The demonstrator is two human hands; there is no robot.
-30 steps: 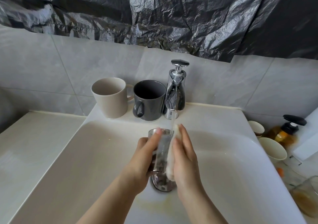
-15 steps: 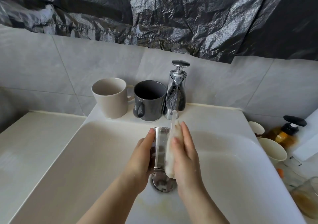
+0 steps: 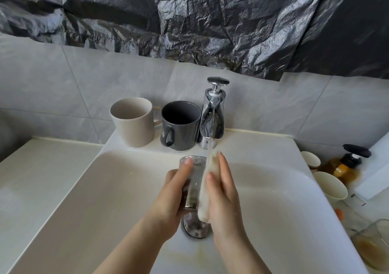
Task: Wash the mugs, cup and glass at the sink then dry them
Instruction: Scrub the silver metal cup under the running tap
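left hand (image 3: 170,198) hardly moved, fingers (image 3: 187,165) grip half-hidden glass (image 3: 194,179); right hand (image 3: 225,198) presses sponge (image 3: 205,189) flat.

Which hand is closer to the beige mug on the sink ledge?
Left. The left hand, gripping the glass, is in front and right of the beige mug; the right hand, pressing a sponge on the glass, lies farther right.

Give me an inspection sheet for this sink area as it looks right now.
Surface: white sink; tap running onto the sponge.
Job's things: glass held over the drain; beige mug and grey mug upright beside the tap; small cup and larger cup at right.
Clutter: soap bottle, jar.
Hands: left hand grips the glass; right hand presses the sponge against it.
Cables: nothing seen.
Surroundings: grey tiles, black plastic sheet.
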